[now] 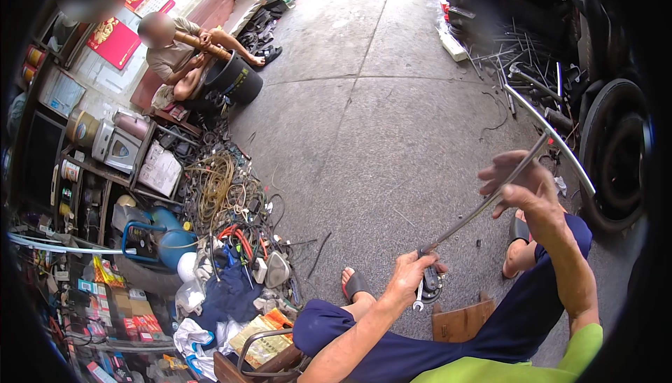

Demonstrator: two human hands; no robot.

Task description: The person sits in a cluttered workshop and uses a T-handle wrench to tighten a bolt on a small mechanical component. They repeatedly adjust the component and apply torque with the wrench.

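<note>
My left hand (411,276) is closed around the dark lower end of a long thin metal rod (467,221). The rod slants up and to the right in front of me. My right hand (521,181) is raised beside its upper half, fingers spread and not wrapped round it; whether the palm touches the rod I cannot tell. Just under my left hand shows the open end of a wrench (418,302); whether I hold it or it lies lower is unclear. A dark rounded part (433,284) is partly hidden behind that hand.
A small wooden stool (462,322) stands between my legs. Cables (222,186) and cloths (234,291) are heaped at left. At right are a wheel (616,155), a pale curved strip (553,135) and scattered metal rods. A person (171,61) sits far left by a black bucket (234,81).
</note>
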